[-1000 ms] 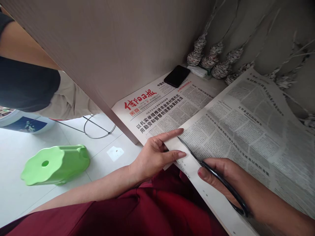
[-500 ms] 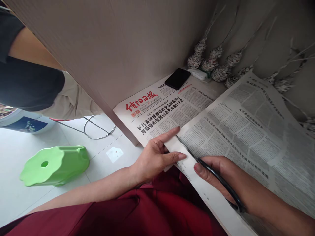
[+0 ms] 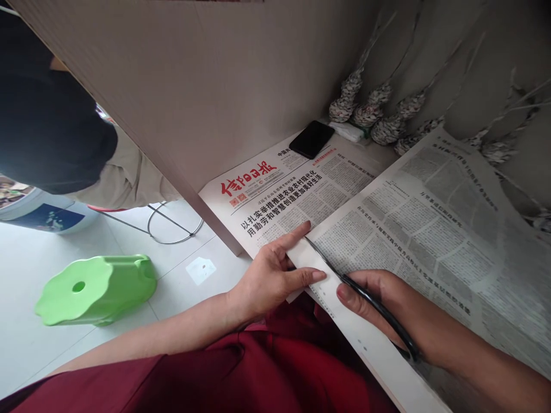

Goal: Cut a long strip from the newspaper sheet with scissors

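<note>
My left hand (image 3: 275, 272) pinches the edge of a folded newspaper sheet (image 3: 387, 229), thumb on top and the other fingers partly hidden under the paper. My right hand (image 3: 385, 310) is closed around black-handled scissors (image 3: 379, 304). The blades lie along the strip of white margin, their tip close to my left index finger. Beneath that sheet rests another newspaper (image 3: 284, 195) with a red masthead and bold black headlines. The loose half of the upper sheet rises toward the back right.
Several woven paper gourd shapes (image 3: 387, 127) with long stems lean along the back wall. A black phone (image 3: 311, 139) lies near the panel (image 3: 206, 80) at left. On the floor are a green stool (image 3: 94, 289) and a white bucket (image 3: 47, 215), beside a person in dark clothing (image 3: 51, 109).
The scissors and my right hand have shifted slightly up and left along the paper. My left hand keeps its grip. Beyond the panel, the other person's arm has moved.
</note>
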`<state>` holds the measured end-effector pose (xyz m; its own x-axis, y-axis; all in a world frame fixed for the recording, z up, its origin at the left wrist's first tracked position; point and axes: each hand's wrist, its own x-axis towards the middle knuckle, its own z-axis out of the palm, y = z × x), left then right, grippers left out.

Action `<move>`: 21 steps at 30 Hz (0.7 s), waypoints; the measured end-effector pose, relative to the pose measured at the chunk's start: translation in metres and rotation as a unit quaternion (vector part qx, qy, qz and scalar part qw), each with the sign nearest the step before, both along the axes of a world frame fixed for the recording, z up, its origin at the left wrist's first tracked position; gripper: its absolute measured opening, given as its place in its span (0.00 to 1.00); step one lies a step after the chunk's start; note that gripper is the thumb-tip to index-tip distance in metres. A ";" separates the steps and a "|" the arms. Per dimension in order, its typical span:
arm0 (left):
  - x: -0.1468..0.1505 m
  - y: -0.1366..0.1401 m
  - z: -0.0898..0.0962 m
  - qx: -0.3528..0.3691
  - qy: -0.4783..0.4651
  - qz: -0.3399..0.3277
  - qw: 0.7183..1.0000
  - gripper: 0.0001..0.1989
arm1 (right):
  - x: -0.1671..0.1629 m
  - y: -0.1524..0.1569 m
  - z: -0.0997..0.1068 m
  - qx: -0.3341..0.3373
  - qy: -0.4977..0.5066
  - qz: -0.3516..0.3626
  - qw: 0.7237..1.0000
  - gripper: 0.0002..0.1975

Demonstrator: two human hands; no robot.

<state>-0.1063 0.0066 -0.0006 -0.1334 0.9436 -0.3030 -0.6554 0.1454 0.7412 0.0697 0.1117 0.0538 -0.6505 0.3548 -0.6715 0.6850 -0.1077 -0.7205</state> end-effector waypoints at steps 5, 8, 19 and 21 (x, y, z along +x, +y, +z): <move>0.000 0.001 0.000 0.000 -0.006 0.005 1.000 0.51 | -0.004 0.002 -0.003 0.001 0.007 0.000 1.000 0.21; -0.001 0.002 0.001 0.001 0.002 0.012 1.000 0.54 | -0.004 0.004 -0.005 0.015 0.002 0.018 1.000 0.22; 0.001 0.002 0.000 -0.016 0.035 0.031 0.999 0.54 | -0.003 0.004 -0.013 0.015 0.029 0.005 0.999 0.22; 0.002 0.002 0.001 -0.020 0.045 0.037 0.998 0.54 | -0.002 0.005 -0.017 0.015 0.044 0.005 0.999 0.22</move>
<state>-0.1047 0.0084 0.0000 -0.2309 0.9174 -0.3242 -0.5967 0.1296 0.7919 0.0674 0.1171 0.0370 -0.7109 0.3671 -0.6000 0.6192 -0.0780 -0.7814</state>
